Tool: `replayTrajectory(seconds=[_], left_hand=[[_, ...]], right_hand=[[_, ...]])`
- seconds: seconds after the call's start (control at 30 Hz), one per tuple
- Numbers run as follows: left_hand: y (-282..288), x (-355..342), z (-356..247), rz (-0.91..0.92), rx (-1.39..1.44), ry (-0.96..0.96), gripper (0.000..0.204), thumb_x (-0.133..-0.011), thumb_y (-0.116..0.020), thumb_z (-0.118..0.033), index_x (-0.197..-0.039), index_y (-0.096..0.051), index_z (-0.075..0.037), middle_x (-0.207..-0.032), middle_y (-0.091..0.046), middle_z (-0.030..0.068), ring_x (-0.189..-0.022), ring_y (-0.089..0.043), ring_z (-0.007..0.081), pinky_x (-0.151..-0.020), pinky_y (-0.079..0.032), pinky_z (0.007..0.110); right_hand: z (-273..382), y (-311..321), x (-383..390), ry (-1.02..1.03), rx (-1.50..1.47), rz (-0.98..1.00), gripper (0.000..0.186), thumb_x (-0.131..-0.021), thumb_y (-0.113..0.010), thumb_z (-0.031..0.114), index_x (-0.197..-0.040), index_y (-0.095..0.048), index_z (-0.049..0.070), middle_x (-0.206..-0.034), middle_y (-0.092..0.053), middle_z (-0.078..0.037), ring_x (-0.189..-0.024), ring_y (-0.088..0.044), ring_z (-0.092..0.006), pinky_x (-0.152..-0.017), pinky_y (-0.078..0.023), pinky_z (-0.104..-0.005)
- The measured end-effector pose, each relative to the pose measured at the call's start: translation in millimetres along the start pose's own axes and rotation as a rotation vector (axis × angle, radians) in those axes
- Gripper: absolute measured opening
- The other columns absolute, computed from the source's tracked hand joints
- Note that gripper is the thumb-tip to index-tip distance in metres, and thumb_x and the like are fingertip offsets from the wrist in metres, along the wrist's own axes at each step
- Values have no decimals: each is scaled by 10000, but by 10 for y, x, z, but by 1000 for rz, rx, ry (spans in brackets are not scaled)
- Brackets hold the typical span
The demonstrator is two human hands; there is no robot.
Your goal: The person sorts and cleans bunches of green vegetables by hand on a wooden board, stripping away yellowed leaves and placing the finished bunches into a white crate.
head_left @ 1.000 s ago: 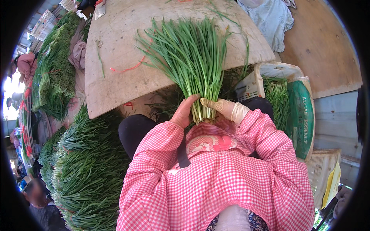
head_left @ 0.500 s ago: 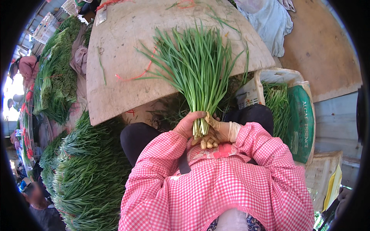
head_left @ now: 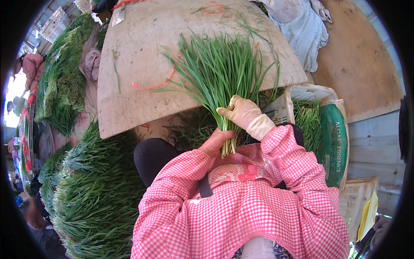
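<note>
A bunch of garlic chives (head_left: 217, 69), green leaves above pale cut stems, stands upright before me, its leaf tips spread over the wooden board. My bare left hand (head_left: 216, 141) is wrapped round the lower stems, whose ends poke out below it. Just above, my gloved right hand (head_left: 246, 113) has its fingers curled against the leaves on the right side of the bunch; the fingertips are partly hidden. A strand of red twine (head_left: 166, 84) lies on the board (head_left: 142, 52), left of the leaves.
Bundled chives lie heaped at my left (head_left: 95, 185), with another heap (head_left: 60, 82) beyond. A white crate (head_left: 317, 86) holding more chives stands right, beside a green panel (head_left: 334, 146). A flat metal piece (head_left: 119, 16) and pale cloth (head_left: 308, 36) lie on the far side. People are at left.
My right hand has come up from beneath the stem ends to the leaves above my left hand. The left hand keeps its hold and sits slightly lower and to the right.
</note>
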State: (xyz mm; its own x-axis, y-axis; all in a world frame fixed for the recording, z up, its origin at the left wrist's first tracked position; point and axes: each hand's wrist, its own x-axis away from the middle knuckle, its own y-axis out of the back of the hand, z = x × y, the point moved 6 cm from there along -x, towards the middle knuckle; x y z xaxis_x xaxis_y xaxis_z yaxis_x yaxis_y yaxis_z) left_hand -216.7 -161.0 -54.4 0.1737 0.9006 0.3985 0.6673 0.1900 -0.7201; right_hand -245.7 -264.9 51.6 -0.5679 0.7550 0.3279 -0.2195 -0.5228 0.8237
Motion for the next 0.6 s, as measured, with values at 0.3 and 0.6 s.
replayTrajectory(seconds=[0.3, 0.6], left_hand=[[44, -16, 53, -7, -15, -9, 437, -737, -604, -76, -1146, -453, -38, -937, -575, 82, -792, -583, 198, -705, -504, 329], [-45, 40, -10, -12, 6, 25, 406, -747, -596, -96, -1124, -457, -37, -908, -578, 86, -758, -584, 199, -683, -512, 328]], right_hand=[[-434, -363, -193, 36, -457, -1, 277, -804, -625, 285, -775, -499, 40, -650, -579, -98, -609, -570, -218, -589, -452, -330], [-362, -258, 36, 30, -1002, 53, 235, -866, -595, 235, -744, -438, 109, -601, -500, 24, -486, -417, -27, -444, -339, -169]])
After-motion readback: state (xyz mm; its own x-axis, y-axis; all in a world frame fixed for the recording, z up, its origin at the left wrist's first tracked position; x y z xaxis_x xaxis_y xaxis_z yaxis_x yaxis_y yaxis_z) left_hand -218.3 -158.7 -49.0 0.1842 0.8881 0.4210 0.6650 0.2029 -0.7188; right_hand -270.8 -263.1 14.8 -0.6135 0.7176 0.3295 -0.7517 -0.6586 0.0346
